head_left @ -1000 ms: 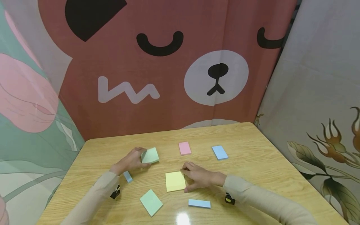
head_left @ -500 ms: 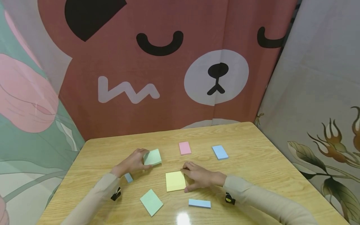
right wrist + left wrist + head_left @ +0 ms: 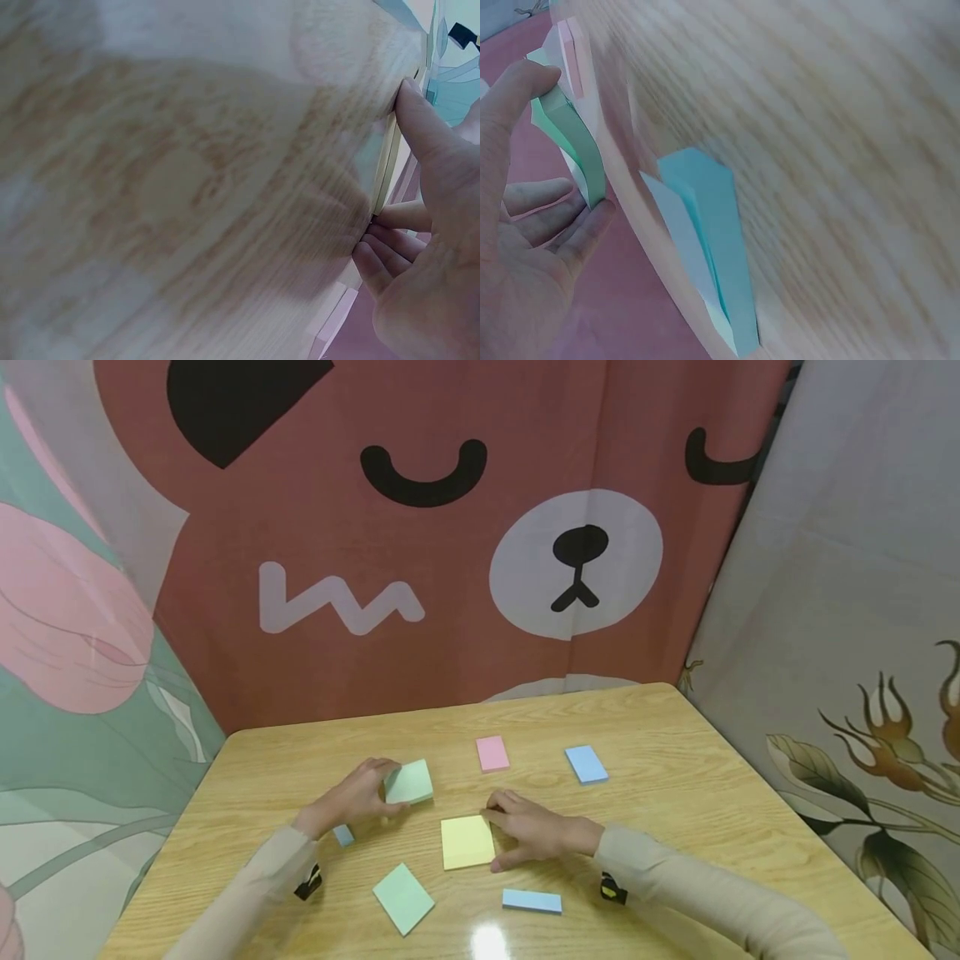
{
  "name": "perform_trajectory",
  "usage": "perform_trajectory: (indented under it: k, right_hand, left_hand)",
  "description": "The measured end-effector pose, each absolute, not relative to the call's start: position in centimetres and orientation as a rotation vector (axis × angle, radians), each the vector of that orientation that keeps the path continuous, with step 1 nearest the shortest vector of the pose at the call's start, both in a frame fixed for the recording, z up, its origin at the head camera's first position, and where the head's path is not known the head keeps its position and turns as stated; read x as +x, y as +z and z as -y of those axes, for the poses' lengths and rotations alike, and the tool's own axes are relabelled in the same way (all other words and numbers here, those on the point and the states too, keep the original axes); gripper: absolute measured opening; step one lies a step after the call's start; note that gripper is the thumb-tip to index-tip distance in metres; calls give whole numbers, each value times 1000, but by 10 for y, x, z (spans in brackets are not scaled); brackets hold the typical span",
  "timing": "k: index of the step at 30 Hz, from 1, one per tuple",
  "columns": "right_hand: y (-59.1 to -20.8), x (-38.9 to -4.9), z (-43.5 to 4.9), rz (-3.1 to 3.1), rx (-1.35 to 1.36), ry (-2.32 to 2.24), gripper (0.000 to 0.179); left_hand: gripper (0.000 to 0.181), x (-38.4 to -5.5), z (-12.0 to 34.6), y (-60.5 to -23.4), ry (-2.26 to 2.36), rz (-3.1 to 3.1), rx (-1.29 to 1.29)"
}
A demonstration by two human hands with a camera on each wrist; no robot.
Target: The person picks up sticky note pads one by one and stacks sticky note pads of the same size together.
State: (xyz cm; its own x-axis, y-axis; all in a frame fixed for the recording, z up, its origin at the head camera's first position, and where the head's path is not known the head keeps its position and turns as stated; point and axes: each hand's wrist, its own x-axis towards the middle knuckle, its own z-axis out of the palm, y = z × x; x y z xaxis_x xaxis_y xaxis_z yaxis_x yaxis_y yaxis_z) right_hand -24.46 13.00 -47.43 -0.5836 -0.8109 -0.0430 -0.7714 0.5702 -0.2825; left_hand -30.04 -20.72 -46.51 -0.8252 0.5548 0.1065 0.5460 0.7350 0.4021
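My left hand grips a thick light-green sticky note pad between thumb and fingers, left of the middle of the table. In the left wrist view the thumb and fingertips hold this green pad at opposite ends, and its layers bend apart a little. A square yellow sticky note pad lies flat in front. My right hand holds it at its right edge, with fingers at the far corner and thumb at the near one. In the right wrist view the thumb and fingertips rest low at the tabletop along the thin pad.
A pink pad and a blue pad lie farther back on the wooden table. Nearer are another green pad and a narrow blue pad. A small blue pad sits beside the left wrist, partly covered.
My left hand has shifted slightly right and nearer with the green sticky note pad. The right hand and the yellow pad have stayed in place.
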Motion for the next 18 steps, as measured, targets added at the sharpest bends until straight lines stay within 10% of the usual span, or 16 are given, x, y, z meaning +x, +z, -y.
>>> perform_trajectory:
  k: [18]
  right_hand:
    - [-476, -245, -131, -2630, -1369, -368, 84]
  left_hand:
    - [75, -288, 197, -463, 665, -2846, 1005]
